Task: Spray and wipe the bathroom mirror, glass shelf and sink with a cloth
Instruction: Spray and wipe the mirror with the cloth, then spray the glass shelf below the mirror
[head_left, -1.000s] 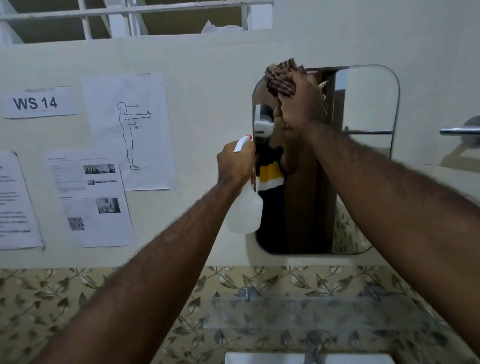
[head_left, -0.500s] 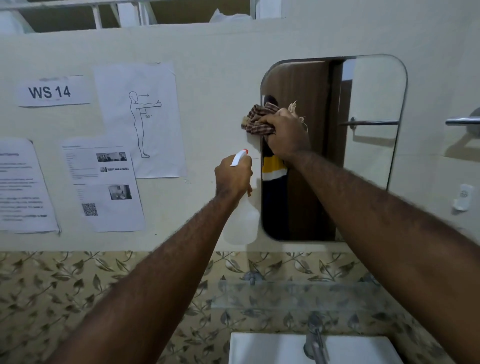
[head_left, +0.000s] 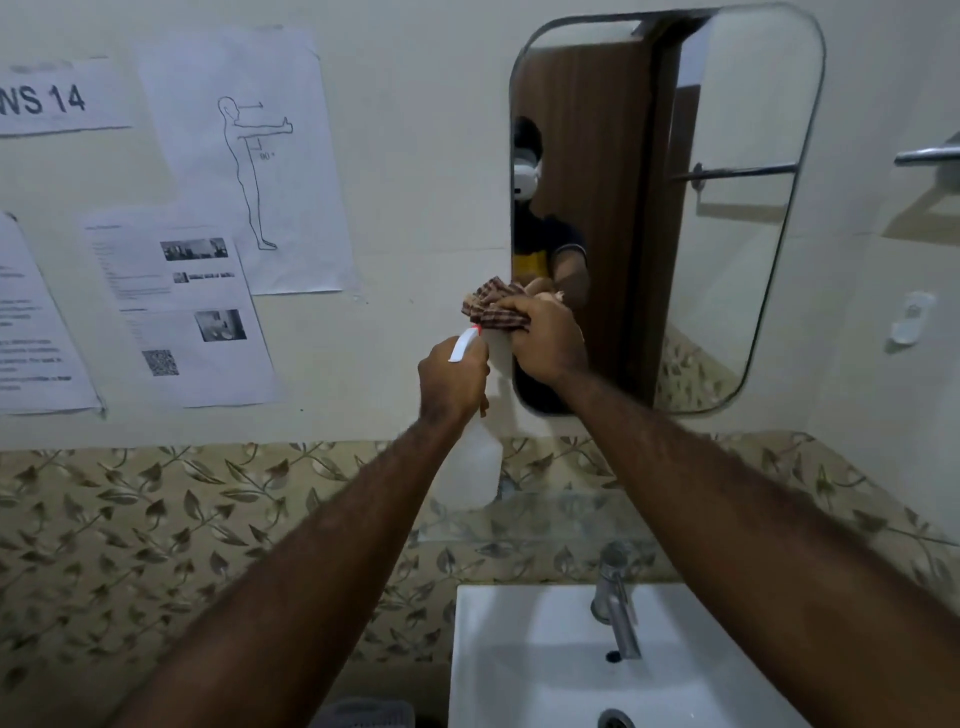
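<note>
A rounded wall mirror (head_left: 727, 208) hangs above a glass shelf (head_left: 571, 514) and a white sink (head_left: 545, 660). My right hand (head_left: 548, 340) presses a brown checked cloth (head_left: 491, 309) against the mirror's lower left edge. Just left of it, my left hand (head_left: 454, 382) grips a translucent white spray bottle (head_left: 475, 467) with a red-tipped nozzle, held upright in front of the wall. The bottle's body hangs below my fist, just above the shelf's left end.
A chrome tap (head_left: 615, 597) stands at the back of the sink. Paper sheets (head_left: 244, 156) are taped to the wall on the left. A towel bar (head_left: 927, 154) juts out at the far right. Leaf-patterned tiles (head_left: 156, 519) run below the painted wall.
My right hand has wiped the cloth down the mirror's left side, from the top corner to near the bottom. The left hand with the bottle stayed close beside it. The view has tilted down towards the sink.
</note>
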